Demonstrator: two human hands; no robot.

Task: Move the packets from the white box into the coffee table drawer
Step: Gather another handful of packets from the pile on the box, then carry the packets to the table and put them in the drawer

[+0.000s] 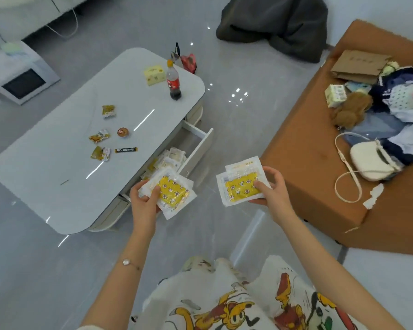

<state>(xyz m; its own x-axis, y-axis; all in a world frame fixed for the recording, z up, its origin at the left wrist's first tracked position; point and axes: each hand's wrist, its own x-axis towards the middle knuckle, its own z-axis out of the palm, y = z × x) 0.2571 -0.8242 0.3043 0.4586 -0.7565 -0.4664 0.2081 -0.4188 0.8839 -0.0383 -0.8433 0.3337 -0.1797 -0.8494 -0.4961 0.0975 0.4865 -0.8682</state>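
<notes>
Room: glossy grey tiled floor; white rounded coffee table; brown sofa block piled with clothes
Drawer: white coffee table drawer pulled open; white packets in drawer already seen inside
White box: not in view
Left hand: left hand closed around stack of white-edged yellow patterned packets, held just beside drawer front
Right hand: right hand clamped on second stack of yellow patterned packets, apart from drawer
Stage: judged mid-transfer; both stacks not yet dropped
Risk: loose fanned stacks may slip apart; packets could be spilled onto floor if released short of drawer; drawer edge may be caught
</notes>
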